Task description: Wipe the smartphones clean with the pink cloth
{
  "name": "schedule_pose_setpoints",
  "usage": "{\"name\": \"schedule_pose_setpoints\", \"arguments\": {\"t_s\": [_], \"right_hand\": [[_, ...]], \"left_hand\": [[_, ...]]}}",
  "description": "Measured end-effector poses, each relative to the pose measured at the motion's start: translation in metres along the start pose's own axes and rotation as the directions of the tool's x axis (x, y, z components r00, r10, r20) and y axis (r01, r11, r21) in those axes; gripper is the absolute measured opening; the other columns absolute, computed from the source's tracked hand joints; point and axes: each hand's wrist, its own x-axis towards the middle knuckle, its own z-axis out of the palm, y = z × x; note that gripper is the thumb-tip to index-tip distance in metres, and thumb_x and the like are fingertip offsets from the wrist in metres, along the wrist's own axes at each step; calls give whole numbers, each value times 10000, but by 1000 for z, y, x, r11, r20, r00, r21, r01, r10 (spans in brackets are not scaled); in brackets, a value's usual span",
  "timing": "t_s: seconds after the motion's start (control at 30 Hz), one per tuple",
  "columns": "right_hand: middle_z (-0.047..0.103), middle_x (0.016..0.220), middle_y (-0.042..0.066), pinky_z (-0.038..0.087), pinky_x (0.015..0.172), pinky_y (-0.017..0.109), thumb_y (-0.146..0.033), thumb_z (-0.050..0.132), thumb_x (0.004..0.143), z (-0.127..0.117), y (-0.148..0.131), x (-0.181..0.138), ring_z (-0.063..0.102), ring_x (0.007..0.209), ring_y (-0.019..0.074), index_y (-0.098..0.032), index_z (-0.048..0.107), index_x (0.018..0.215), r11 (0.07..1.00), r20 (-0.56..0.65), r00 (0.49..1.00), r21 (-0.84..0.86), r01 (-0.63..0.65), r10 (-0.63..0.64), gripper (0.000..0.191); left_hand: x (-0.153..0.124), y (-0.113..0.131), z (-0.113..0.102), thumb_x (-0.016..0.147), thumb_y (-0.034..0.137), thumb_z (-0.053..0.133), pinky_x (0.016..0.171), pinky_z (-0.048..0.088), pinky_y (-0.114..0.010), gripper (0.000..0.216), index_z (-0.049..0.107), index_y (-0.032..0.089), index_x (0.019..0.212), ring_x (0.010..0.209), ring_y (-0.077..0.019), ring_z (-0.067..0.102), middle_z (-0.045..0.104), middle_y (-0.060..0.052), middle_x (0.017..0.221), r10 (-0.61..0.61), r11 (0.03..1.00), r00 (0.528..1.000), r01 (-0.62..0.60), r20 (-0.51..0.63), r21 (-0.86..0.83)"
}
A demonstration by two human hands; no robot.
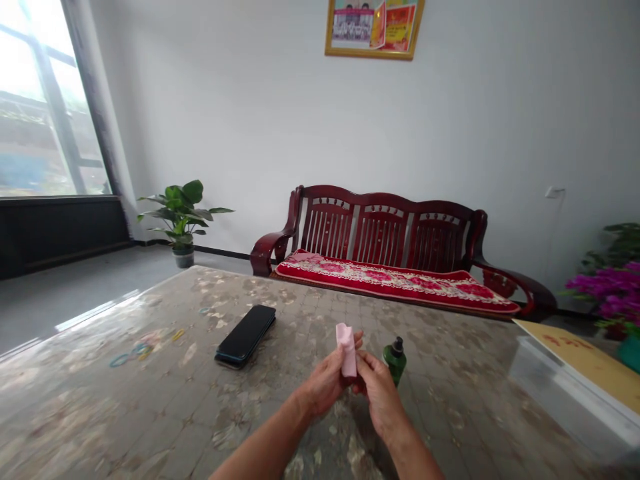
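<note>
A narrow folded strip of pale pink cloth or paper [346,350] stands up between my two hands, above the table. My left hand [325,383] has it between thumb and fingers, with some fingertips showing behind it. The fingers of my right hand [379,390] pinch at the strip's lower right edge. Just beyond my right hand is a green bottle [395,360] with a black top, upright on the table and partly hidden by that hand.
A black phone [246,335] lies on something flat, left of my hands on the patterned tabletop [200,413]. Coloured bands [135,353] lie farther left. At the right stands a clear plastic box [555,387] with a tan folder [585,360] on it. A wooden bench [380,230] is behind the table.
</note>
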Motion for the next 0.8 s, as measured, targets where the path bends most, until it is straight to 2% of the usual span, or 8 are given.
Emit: {"name": "schedule_pose_setpoints", "arguments": {"t_s": [0.13,0.27,0.4,0.5,0.57,0.63,0.73,0.8], "right_hand": [[600,630,0,351,487,239,-597,700,680,3,4,0,481,553,148,-195,669,745,996,-64,997,-71,46,-51,408],[652,673,32,417,546,280,-532,600,771,-4,9,4,547,595,191,-198,680,789,937,-123,966,-297,184,-228,344],[703,800,63,453,717,319,-408,522,828,-15,10,6,628,746,234,-221,682,828,729,-104,886,-615,300,-452,246],[718,862,70,442,766,324,-394,512,839,-16,9,4,647,809,242,-235,685,825,621,-26,861,-704,344,-507,235],[720,843,63,443,737,315,-422,527,841,-15,9,3,645,778,236,-238,687,821,640,-16,879,-692,334,-477,245],[711,782,55,446,681,302,-455,549,828,-15,9,5,631,715,225,-227,684,805,723,-53,910,-626,290,-411,266],[668,665,37,431,557,284,-515,565,792,-18,11,10,587,602,208,-198,678,792,876,-114,959,-447,184,-260,336],[665,658,35,427,524,278,-554,570,775,-20,11,12,582,585,205,-181,685,817,919,-110,975,-369,142,-195,393]], "left_hand": [[2,-8,-2,844,539,702,637,471,-255,572,607,226,1313,928,-239,630,669,-106,1155,31,993,997,-23,-74,113],[7,-14,-4,822,516,728,664,467,-242,410,710,174,1047,793,-198,636,700,-47,858,102,980,985,-76,-139,183],[7,-9,0,821,611,683,823,499,-318,500,706,144,998,906,-243,671,715,-113,941,71,996,991,-65,-113,53],[4,-5,1,805,577,728,908,487,-358,494,690,150,1051,985,-266,671,719,-126,997,32,996,997,-38,-74,-82],[3,-5,0,781,479,795,922,484,-359,449,679,158,1072,987,-262,675,724,-111,1005,21,994,998,-28,-65,-108],[2,-5,-3,769,431,815,915,488,-360,433,683,135,1057,962,-267,682,728,-120,991,6,993,999,-12,-49,-121],[4,-3,-11,867,494,690,882,499,-374,435,688,96,1044,914,-273,688,725,-157,998,-73,989,997,73,-1,-129],[5,1,-15,947,553,537,881,496,-391,492,667,108,1108,918,-269,686,716,-156,1043,-163,975,986,166,32,-147]]}}
